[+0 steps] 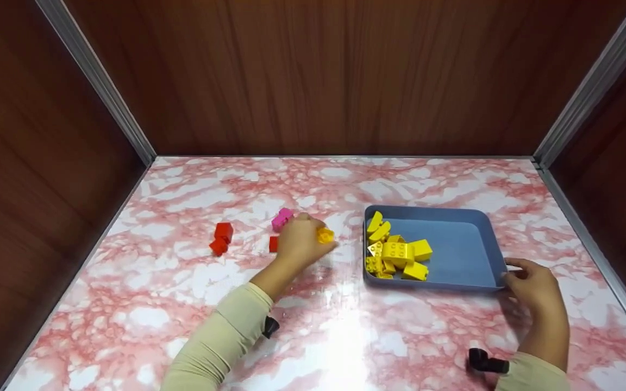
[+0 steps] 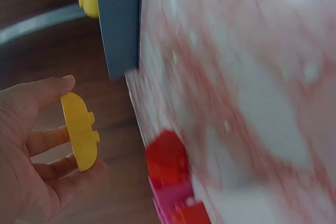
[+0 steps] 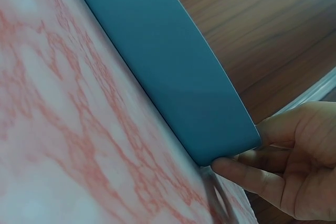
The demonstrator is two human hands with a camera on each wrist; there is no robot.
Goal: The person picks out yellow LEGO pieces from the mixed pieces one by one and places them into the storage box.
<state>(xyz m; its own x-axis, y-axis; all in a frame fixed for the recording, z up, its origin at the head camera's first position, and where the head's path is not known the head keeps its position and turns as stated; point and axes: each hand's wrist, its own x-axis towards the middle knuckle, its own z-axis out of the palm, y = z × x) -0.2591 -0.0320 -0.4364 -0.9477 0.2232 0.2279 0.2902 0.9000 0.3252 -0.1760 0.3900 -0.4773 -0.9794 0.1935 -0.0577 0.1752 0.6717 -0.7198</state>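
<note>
My left hand (image 1: pixel 303 239) pinches a yellow toy brick (image 2: pixel 80 131) between thumb and fingers. The left wrist view shows its rounded ends and studs, held above the tabletop. Beside this hand lie a pink brick (image 1: pixel 282 219) and a red brick (image 1: pixel 274 244), the latter partly hidden behind it. At the near right corner of a blue-grey tray (image 1: pixel 454 250), my right hand (image 1: pixel 536 285) grips the wall, with fingertips on the corner in the right wrist view. Several yellow bricks (image 1: pixel 398 253) are heaped at the tray's left end.
Two more red bricks (image 1: pixel 221 238) lie together farther left on the pink-and-white marbled table (image 1: pixel 144 315). Brown wood-grain panels (image 1: pixel 345 76) with metal edging enclose the back and both sides.
</note>
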